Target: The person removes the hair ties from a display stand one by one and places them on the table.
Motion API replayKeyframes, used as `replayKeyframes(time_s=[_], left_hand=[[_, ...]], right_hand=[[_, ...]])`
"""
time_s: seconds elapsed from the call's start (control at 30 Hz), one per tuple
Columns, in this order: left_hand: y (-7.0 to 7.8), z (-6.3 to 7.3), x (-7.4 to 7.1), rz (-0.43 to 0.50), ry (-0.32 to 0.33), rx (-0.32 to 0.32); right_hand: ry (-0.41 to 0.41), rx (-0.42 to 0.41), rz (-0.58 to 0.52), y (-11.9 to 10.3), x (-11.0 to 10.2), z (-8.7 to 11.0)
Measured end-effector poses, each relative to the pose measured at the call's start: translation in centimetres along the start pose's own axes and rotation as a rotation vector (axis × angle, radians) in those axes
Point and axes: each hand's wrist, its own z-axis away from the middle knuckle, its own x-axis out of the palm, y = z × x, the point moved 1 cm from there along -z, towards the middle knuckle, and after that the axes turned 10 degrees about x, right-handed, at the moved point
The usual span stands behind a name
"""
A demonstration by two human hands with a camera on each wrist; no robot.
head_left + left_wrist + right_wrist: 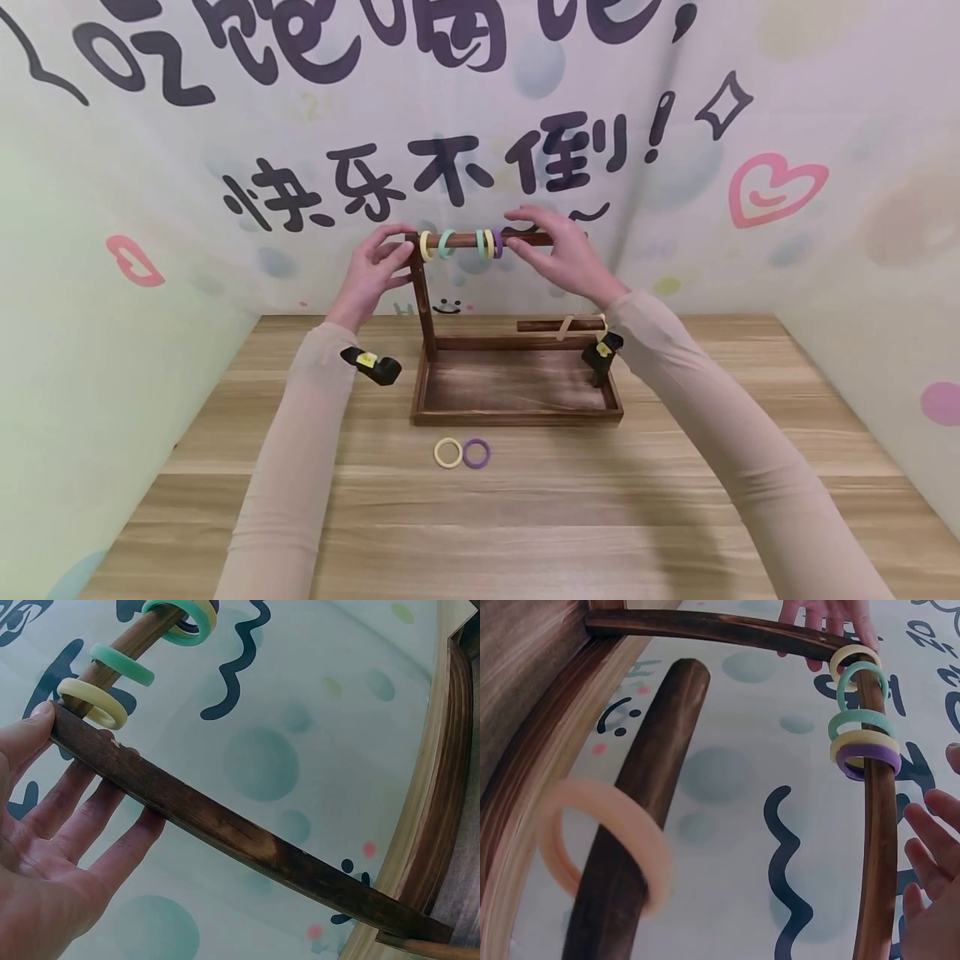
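My left hand (369, 271) steadies the top of an upright wooden post (255, 844), thumb at its end and fingers behind it. From that post a wooden rod (536, 238) runs to the right. On it hang several rings: a yellow ring (101, 705) and a mint ring (124, 666) near the post, then another mint ring (861, 722), a second yellow ring (490, 244) and a purple ring (881, 755) grouped together. My right hand (562, 254) is beside the purple ring, fingers spread and apart from the rod in the right wrist view.
The post rises from a wooden tray (517, 418). A lower rod (540, 326) over its right side carries a peach ring (649, 847). On the table in front lie a yellow ring (447, 466) and a purple ring (477, 466). A printed cloth (480, 108) hangs behind.
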Motion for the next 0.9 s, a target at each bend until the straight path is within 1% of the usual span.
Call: replayKeyframes(time_s=[0.03, 0.1, 0.27, 0.53, 0.73, 0.9], left_hand=[[0.0, 0.0, 0.0, 0.001, -0.001, 0.001], [0.0, 0.0, -0.1, 0.014, -0.004, 0.001], [0.2, 0.1, -0.1, 0.021, -0.019, 0.007], [-0.1, -0.1, -0.1, 0.016, -0.017, 0.002], [-0.2, -0.1, -0.2, 0.023, -0.014, 0.005], [-0.3, -0.1, -0.3, 0.033, -0.023, 0.018]], right_hand=[[-0.005, -0.002, -0.005, 0.0, 0.0, -0.2], [-0.010, -0.008, 0.019, 0.1, 0.0, -0.5], [-0.026, -0.003, 0.114, -0.1, 0.0, -0.9], [-0.116, 0.032, 0.079, 0.2, 0.5, -1.6], [-0.144, 0.026, 0.190, 0.2, 0.7, -1.7], [-0.148, 0.034, 0.225, 0.0, 0.9, -1.6]])
